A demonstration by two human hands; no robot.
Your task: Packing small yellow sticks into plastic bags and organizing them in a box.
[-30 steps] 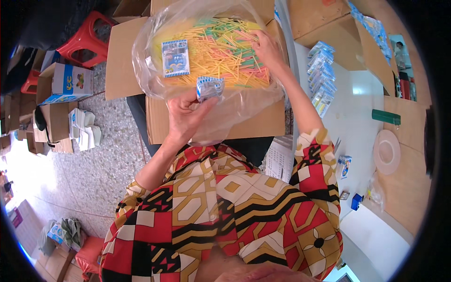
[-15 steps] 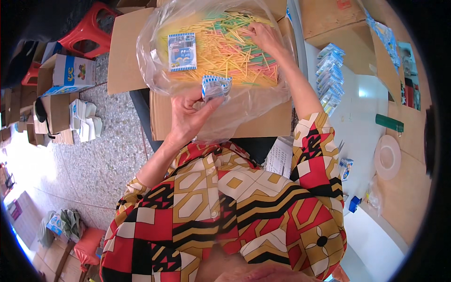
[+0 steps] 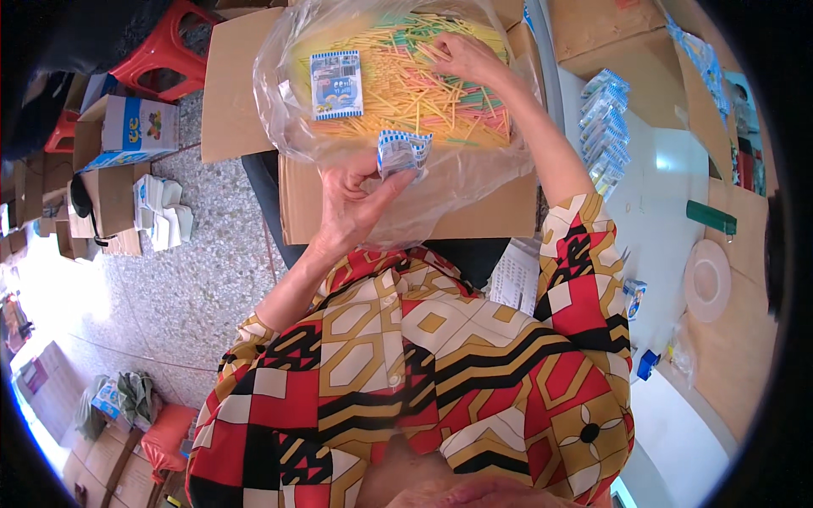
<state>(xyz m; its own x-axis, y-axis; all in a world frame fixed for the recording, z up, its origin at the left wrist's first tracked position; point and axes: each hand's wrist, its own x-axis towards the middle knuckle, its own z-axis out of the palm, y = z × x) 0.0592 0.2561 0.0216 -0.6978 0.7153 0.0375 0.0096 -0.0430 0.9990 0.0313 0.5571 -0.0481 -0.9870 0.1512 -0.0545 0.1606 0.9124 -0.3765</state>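
A cardboard box [image 3: 406,216] lined with a clear plastic bag [image 3: 271,76] sits in front of me, filled with loose thin sticks [image 3: 398,93] in yellow, pink and green. Near its front edge my left hand [image 3: 354,199] is closed around a small blue-and-white packet [image 3: 403,155], its striped top edge uppermost and gaping a little. My right hand [image 3: 470,61] reaches into the box at the far right. Its fingers are bent together, tips among the sticks; what lies between them is unclear. Another packet [image 3: 336,86] lies flat on the sticks at the left.
Several blue-and-white packets [image 3: 605,127] lie in an overlapping row on the pale table [image 3: 656,195] at my right. A green strip [image 3: 711,217] and a round pale disc [image 3: 706,279] are farther right. Red stools [image 3: 165,51] and open cartons [image 3: 127,127] stand at the left.
My right hand has shifted slightly left over the sticks, its fingers still bent down. The left hand keeps hold of the packet in nearly the same place. The whole view has shifted slightly.
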